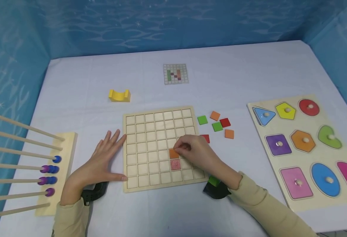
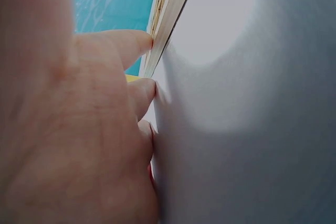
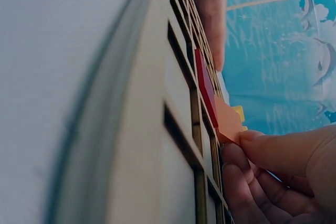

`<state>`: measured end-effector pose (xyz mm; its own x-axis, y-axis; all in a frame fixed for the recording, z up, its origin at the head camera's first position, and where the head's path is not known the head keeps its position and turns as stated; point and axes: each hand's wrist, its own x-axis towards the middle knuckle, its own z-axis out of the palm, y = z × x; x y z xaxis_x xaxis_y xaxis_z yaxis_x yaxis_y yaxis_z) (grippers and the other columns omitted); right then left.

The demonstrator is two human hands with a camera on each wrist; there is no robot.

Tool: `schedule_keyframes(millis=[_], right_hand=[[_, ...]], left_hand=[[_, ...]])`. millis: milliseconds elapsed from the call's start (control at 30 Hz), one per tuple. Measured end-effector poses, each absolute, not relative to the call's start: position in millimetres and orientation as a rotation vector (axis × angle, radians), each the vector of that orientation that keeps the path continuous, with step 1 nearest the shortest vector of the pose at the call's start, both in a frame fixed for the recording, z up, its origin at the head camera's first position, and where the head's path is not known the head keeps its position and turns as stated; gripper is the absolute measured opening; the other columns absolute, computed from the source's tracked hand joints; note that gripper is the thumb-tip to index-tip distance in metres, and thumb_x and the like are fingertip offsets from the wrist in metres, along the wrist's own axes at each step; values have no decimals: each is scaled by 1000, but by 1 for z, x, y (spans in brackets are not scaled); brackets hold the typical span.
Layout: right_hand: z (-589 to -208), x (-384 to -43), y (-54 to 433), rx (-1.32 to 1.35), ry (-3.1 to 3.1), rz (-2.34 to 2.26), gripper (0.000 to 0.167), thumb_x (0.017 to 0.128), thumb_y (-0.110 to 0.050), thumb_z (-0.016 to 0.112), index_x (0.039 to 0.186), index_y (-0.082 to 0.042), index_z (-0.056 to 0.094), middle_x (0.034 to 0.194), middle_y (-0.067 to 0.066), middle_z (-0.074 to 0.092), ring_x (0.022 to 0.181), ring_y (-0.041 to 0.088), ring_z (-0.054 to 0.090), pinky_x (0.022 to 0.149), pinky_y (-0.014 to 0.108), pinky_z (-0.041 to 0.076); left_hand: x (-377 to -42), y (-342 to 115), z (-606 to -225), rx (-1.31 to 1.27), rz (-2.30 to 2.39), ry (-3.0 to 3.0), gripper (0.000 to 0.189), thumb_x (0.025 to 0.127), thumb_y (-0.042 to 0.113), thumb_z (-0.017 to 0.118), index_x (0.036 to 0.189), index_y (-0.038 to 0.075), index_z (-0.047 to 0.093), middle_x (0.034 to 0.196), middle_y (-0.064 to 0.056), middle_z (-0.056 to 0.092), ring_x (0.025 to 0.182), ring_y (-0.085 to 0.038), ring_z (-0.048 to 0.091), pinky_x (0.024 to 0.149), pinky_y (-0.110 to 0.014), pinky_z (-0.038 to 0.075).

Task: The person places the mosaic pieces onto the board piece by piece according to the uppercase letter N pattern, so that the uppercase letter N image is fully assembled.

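Note:
A wooden grid board (image 1: 155, 190) lies on the white table. My right hand (image 1: 195, 149) is over its right half, pinching an orange tile (image 3: 229, 119) between thumb and fingers; the tile stands tilted at a cell. Right beside it a red tile (image 1: 175, 164) sits in the grid. Fingers spread, my left hand (image 1: 102, 163) rests at the board's left side, with thumb and index fingertip against the edge. In the left wrist view, that hand's fingers (image 2: 139, 95) touch the table and the board's side.
Loose green (image 1: 202, 119), orange (image 1: 229, 134) and red (image 1: 225, 122) tiles lie right of the board. A small pattern card (image 1: 175, 74) and a yellow cradle-shaped block (image 1: 119, 95) lie behind it. A shape puzzle (image 1: 285, 158) is at right, a bead-peg rack (image 1: 68, 158) at left.

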<state>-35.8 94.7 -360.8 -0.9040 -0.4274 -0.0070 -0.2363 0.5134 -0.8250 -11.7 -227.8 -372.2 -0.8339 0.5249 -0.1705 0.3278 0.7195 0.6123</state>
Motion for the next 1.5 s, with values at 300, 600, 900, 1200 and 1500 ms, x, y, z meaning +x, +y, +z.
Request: schedule_keyframes(millis=[300, 600, 900, 1200, 1500], right_hand=[[-356, -38, 104, -599, 2671, -1297, 9, 78, -3, 75, 82, -11, 72, 79, -8, 62, 71, 7, 55, 64, 23, 48], [-357, -38, 174, -234, 2864, -1593, 15, 83, -5, 71, 98, -5, 72, 92, 4, 65, 78, 12, 62, 69, 17, 48], [-367, -20, 198, 140, 3058, -1308, 35, 83, -3, 70, 117, -1, 64, 106, 15, 55, 86, 25, 55, 71, 18, 42], [-370, -22, 198, 99, 3088, -1168, 33, 82, 2, 69, 114, 5, 64, 100, 18, 54, 82, 26, 52, 71, 25, 42], [-376, -21, 201, 63, 3149, -1124, 27, 79, 5, 72, 106, 2, 68, 89, 12, 52, 77, 22, 48, 66, 25, 38]], left_hand=[[-13, -226, -371, 668, 833, 2593, 118, 65, 53, 80, 152, 13, 10, 155, -15, -3, 137, -33, -15, 104, -56, -5], [-10, -226, -370, 664, 826, 2595, 118, 65, 54, 79, 151, 13, 10, 155, -15, -3, 137, -34, -16, 103, -58, -5], [-10, -227, -372, 676, 844, 2599, 117, 65, 53, 79, 152, 16, 10, 155, -14, -3, 137, -33, -16, 104, -57, -6], [-10, -227, -371, 667, 838, 2599, 118, 65, 54, 79, 152, 16, 9, 155, -14, -3, 137, -33, -16, 104, -57, -6], [-11, -226, -371, 648, 836, 2596, 118, 65, 55, 79, 152, 14, 11, 155, -14, -2, 137, -32, -16, 104, -57, -6]])
